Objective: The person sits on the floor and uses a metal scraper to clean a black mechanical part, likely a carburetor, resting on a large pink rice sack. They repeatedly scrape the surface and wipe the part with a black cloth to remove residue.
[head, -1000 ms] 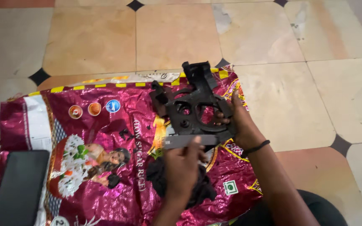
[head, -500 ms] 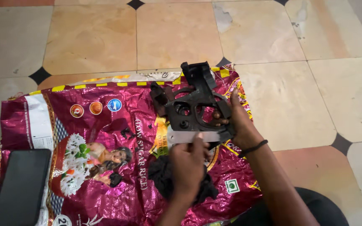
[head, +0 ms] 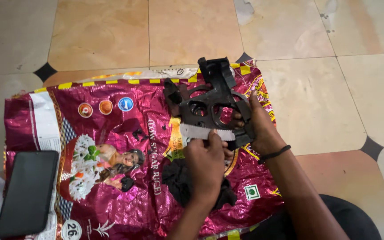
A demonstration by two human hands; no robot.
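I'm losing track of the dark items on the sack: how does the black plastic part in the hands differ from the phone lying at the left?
The black plastic part is held up off the sack by both hands; the phone lies flat at the sack's left edge, untouched. The part is irregular, with holes and projecting arms; the phone is a plain smooth rectangle. The part carries a pale strip along its lower edge; the phone's face is uniformly dark. Both are black.

Sack (head: 130, 178): glossy magenta, yellow-striped top edge, white floral picture.
Bracket (head: 212, 106): black, with a white strip (head: 201, 132).
Phone (head: 28, 192): black.
Cloth (head: 181, 184): black.
Floor (head: 103, 35): beige tiles, black diamond insets.
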